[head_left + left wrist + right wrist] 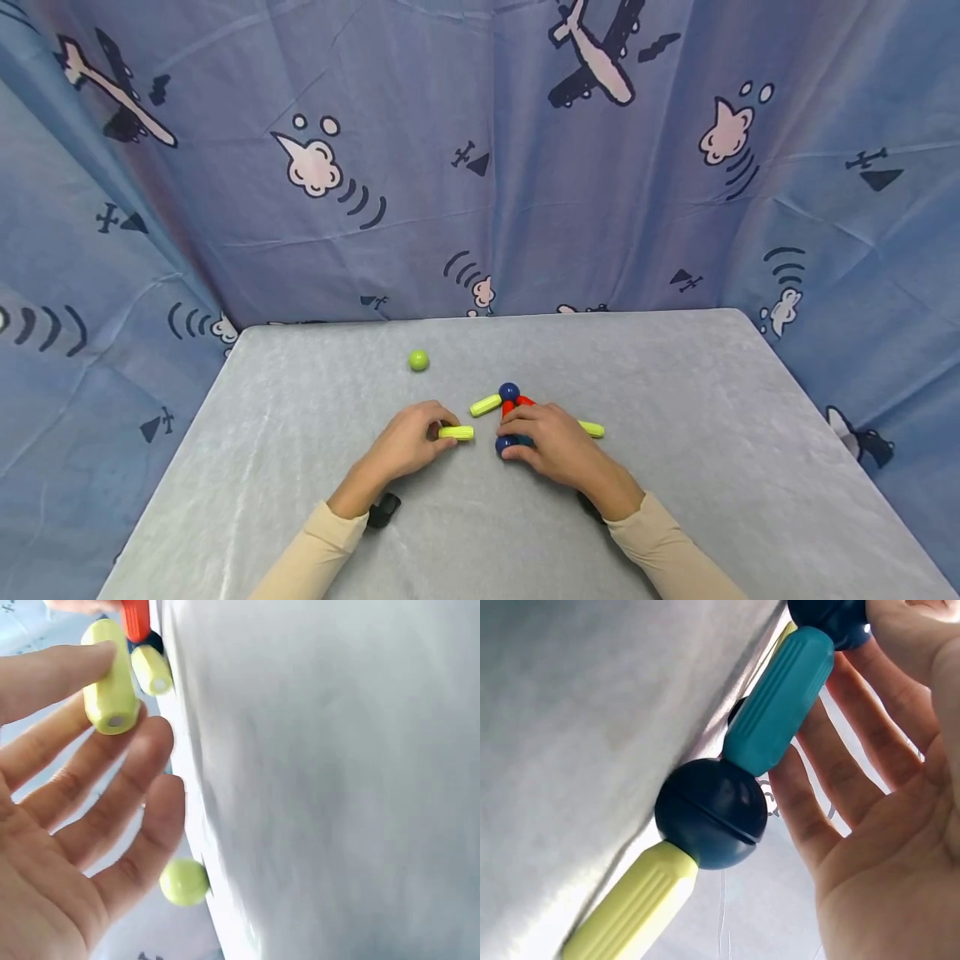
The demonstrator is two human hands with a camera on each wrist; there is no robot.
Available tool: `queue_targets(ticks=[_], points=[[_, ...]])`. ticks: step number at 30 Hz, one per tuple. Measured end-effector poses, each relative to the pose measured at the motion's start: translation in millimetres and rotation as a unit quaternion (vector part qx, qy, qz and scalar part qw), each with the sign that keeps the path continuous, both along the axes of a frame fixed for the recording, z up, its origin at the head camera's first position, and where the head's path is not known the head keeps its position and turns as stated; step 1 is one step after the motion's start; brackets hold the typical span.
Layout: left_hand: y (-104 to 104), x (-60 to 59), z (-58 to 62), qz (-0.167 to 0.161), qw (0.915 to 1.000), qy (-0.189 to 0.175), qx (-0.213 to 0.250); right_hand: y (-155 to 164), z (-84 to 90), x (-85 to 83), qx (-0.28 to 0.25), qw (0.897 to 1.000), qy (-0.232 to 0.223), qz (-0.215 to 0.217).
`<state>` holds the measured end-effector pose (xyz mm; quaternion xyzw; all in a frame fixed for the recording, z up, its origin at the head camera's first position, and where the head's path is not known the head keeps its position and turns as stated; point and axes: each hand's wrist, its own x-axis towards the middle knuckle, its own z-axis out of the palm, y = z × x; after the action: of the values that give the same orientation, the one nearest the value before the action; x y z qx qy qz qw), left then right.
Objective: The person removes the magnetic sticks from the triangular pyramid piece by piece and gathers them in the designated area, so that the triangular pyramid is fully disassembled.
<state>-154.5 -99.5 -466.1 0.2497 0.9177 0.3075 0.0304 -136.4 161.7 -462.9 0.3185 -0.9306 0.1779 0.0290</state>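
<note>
Rod (457, 432) sits pinched in left hand (408, 442) at frame centre on the bench (300, 467); keep right hand (551, 442) curled round the ball-and-rod frame (510, 417) and bring the rod end square to a dark blue ball (505, 445).

Yellow-green rod (457, 432) pinched level in left hand (408, 442), right hand (551, 442) on teal rod (778, 701) joining navy balls (712, 813)

The right hand (558, 446) hides, perhaps, most of the teal rod (778, 701).
</note>
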Motion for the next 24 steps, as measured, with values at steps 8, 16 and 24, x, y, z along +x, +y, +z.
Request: queue_targets(ticks=[8, 16, 24], points=[[-16, -10.1, 4.5, 0.043, 0.999, -0.011, 0.0, 1, 1.7, 1.3, -0.002, 1.0, -0.02, -0.005], [-49, -31.3, 8.1, 0.1, 0.995, 0.002, -0.008, 1, 2.0, 1.2, -0.007, 1.0, -0.009, 0.002], [-68, -53.9, 12.6, 0.107, 0.994, 0.01, -0.024, 2, 2.0, 1.4, -0.015, 1.0, -0.015, 0.0]])
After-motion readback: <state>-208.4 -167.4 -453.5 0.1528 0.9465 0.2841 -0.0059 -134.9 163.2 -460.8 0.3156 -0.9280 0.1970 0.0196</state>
